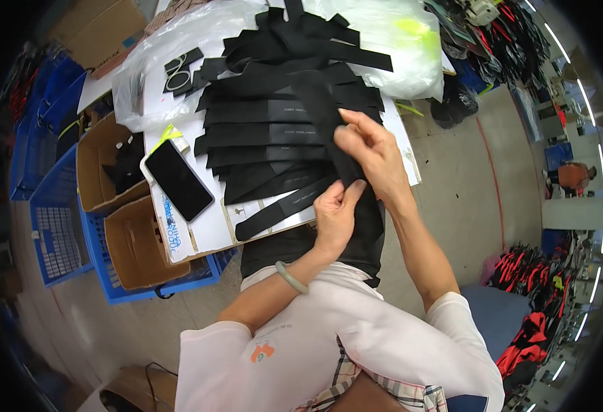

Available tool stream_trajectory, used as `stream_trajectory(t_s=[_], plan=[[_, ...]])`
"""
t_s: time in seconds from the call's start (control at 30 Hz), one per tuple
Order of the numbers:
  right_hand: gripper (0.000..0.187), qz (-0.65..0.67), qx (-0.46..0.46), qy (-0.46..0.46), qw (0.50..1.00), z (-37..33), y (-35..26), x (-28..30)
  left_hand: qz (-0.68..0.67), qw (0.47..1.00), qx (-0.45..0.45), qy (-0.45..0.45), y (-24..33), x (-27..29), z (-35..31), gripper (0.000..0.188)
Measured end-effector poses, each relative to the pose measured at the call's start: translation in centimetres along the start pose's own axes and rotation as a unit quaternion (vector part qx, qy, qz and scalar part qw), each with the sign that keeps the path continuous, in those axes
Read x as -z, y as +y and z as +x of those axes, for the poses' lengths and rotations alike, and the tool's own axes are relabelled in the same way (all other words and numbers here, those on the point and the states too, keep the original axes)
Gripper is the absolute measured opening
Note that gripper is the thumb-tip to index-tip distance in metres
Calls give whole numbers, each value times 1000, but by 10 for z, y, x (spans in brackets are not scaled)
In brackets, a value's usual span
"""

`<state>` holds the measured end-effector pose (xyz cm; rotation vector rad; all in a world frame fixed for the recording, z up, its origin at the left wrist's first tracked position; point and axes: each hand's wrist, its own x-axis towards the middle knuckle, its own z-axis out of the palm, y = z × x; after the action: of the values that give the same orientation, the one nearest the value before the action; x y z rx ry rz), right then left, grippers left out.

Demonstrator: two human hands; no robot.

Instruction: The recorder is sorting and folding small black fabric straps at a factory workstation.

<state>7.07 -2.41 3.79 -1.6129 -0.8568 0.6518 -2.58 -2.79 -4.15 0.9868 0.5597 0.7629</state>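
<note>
A black fabric strap (322, 110) runs up and down between my two hands, over the right part of a layered stack of black straps (246, 130). My left hand (336, 214) pinches its lower end near the table's front edge. Higher up and to the right, my right hand (376, 152) grips the same strap, thumb and fingers pressed together on it. Several straps in the stack carry a dark grey printed patch. One lower strap (274, 213) lies slanted at the table edge. More black straps (281, 41) are heaped loosely at the far side.
Left on the white table (212, 230) lie a black-screened phone (179, 180) and, farther back, scissors (176, 74). Clear plastic bags (397, 48) flank the far heap. Cardboard boxes (133, 240) sit in blue crates (58, 226) at left. Red and black goods (528, 336) are piled at right.
</note>
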Motion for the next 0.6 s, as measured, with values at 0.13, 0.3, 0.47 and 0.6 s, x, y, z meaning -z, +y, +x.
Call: stream_trajectory(t_s=[0.13,0.3,0.47,0.6], plan=[[30,-24,67,-144,987,-15,28,0,2,994,94,-57,8,37,-11,15],[39,-255,276,-161,913,17,49,-17,-20,940,339,-34,7,108,-29,29],[36,-382,411,-42,827,21,92,-29,-58,934,351,-40,11,102,5,34],[36,-390,423,-24,817,30,102,-34,-105,925,364,-33,12,95,47,35]])
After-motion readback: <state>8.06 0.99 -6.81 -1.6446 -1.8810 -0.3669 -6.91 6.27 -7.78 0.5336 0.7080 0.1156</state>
